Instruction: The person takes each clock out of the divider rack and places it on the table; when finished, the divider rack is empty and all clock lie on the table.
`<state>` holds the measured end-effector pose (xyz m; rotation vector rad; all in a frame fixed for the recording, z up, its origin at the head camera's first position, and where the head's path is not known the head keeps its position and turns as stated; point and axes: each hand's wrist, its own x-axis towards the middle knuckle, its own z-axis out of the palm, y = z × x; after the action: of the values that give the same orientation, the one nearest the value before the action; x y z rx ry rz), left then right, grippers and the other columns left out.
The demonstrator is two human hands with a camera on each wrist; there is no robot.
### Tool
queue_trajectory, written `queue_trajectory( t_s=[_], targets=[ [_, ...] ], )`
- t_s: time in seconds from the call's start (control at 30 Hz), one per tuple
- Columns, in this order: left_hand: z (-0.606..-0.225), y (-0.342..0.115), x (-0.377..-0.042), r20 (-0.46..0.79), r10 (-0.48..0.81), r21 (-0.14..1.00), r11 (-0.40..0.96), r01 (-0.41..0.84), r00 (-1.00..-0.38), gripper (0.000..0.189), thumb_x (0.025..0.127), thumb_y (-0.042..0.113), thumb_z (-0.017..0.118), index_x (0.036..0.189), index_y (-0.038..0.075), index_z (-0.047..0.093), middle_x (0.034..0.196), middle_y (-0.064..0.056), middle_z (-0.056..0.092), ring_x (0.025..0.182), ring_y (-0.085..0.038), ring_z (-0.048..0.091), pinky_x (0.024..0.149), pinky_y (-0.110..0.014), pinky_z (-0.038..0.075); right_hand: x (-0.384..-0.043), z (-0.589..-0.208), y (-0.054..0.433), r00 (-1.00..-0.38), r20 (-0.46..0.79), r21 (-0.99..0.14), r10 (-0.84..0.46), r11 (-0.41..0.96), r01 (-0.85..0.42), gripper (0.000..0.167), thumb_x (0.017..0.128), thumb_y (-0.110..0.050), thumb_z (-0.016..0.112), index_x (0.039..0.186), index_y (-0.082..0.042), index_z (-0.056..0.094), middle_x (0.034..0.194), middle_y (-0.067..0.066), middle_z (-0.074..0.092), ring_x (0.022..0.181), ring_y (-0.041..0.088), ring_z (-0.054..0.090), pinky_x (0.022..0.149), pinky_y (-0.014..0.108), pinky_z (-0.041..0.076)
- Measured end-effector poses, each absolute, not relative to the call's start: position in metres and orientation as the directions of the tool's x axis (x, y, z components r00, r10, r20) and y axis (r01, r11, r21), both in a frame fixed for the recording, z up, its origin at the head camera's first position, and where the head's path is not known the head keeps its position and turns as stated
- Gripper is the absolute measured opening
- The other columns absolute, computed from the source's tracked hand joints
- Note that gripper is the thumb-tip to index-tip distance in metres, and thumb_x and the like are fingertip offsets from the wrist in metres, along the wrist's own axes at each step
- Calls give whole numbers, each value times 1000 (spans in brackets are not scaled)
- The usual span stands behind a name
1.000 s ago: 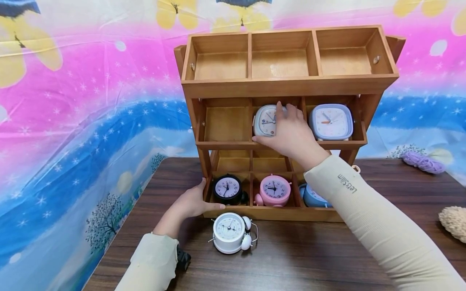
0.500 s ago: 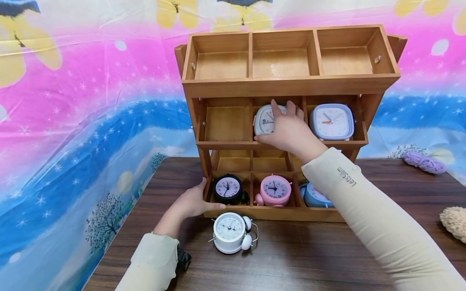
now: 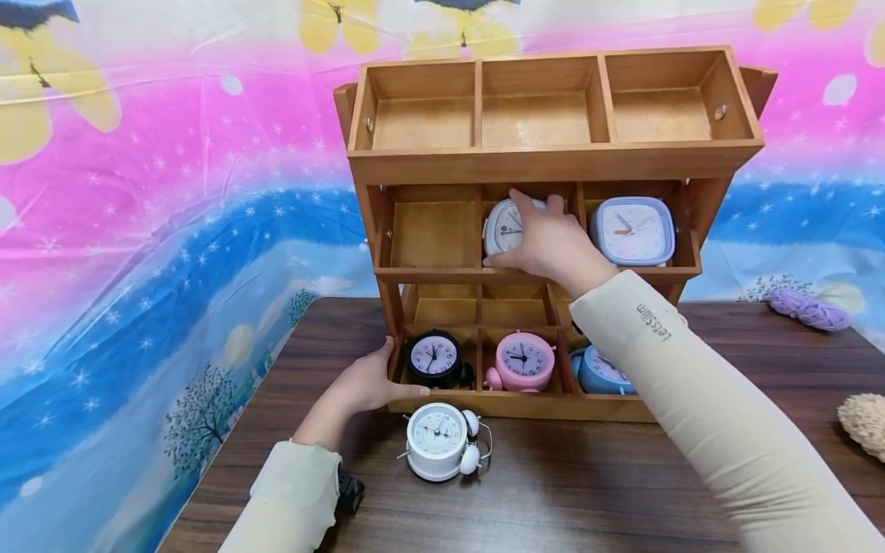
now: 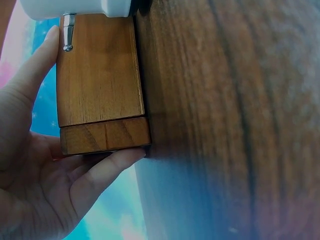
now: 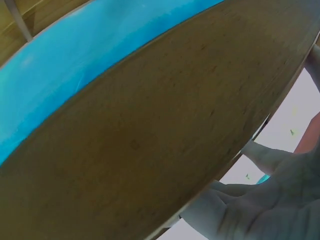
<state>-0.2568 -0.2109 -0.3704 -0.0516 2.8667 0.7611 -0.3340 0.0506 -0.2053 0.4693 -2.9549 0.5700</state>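
Observation:
In the head view my right hand (image 3: 556,242) grips a pale rounded alarm clock (image 3: 502,229), thumb low at its front and fingers over its top. That clock is in the middle compartment of the middle tier of a wooden shelf (image 3: 553,163); the hand covers its right side. My left hand (image 3: 359,382) holds the shelf's lower left corner, thumb along the front board and fingers round the side. The left wrist view shows this hand around the end of the board (image 4: 102,75). A white twin-bell alarm clock (image 3: 437,442) lies face up on the table before the shelf.
A lavender square clock (image 3: 634,232) occupies the middle tier's right compartment. Black (image 3: 434,358), pink (image 3: 525,362) and blue (image 3: 598,372) alarm clocks are in the bottom tier, the blue one partly behind my right sleeve. Purple yarn (image 3: 806,308) and a beige fluffy ball (image 3: 864,424) lie at right.
My right hand has shifted slightly left over the pale clock, its index finger moving left along the top. The left hand keeps its hold on the shelf corner.

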Motion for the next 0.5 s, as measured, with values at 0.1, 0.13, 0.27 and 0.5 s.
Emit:
queue_trajectory(
  t_s=[0.1,0.13,0.27,0.5],
  targets=[
    [-370,-211,-257,-176,12,491,868,-77,-984,114,81,59,75,158,1,14,154,-26,34,136,-43,42,106,-56,40,-334,-204,51,-945,168,-329,-281,887,-323,107,79,-54,78,160,-16,20,147,36,25,120,49,48,100,58,43],
    [-370,-211,-257,-176,12,491,868,-77,-984,114,81,59,75,158,1,14,154,-26,35,136,-42,42,105,-56,40,-334,-204,51,-943,175,-320,-281,890,-325,107,78,-54,78,160,-15,22,146,36,26,120,48,47,100,57,43],
    [-370,-211,-257,-176,12,492,867,-77,-984,115,81,60,75,158,1,13,154,-26,35,136,-42,42,105,-56,40,-334,-203,48,-939,195,-281,-284,901,-331,107,77,-54,79,159,-11,25,146,37,25,125,49,42,101,57,43],
    [-371,-210,-257,-180,13,492,867,-79,-984,115,80,60,74,158,1,13,154,-27,35,136,-42,42,105,-56,40,-335,-205,47,-931,231,-248,-281,909,-336,105,77,-51,81,157,-9,29,144,34,30,127,49,40,97,59,45]
  ],
)
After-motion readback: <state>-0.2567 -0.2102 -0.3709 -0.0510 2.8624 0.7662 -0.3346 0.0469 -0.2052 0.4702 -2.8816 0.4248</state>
